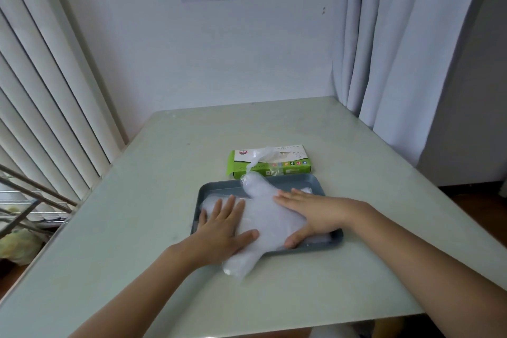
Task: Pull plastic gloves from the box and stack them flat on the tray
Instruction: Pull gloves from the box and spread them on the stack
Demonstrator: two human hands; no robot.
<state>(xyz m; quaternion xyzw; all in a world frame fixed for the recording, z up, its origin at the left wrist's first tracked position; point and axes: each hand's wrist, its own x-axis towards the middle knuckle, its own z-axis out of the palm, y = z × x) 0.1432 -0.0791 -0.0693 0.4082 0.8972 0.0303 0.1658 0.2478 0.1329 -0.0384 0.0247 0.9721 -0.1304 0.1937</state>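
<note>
Head view. Item: translucent plastic glove (270, 217), lying diagonally on the grey-blue rectangular tray (214, 189), one end overhanging its near rim. Our left hand (222, 228) and right hand (310, 211) press it, fingers straight, palms flat. Green cardboard box (241, 170) sits just beyond the tray's far side. We judge it best to smooth outward, then bring the overhang onto the tray.

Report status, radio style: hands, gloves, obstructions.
Left hand, right hand flat, pressing gloves onto tray. Stack overhangs near rim. Next glove pokes from box. Nothing blocking.
</note>
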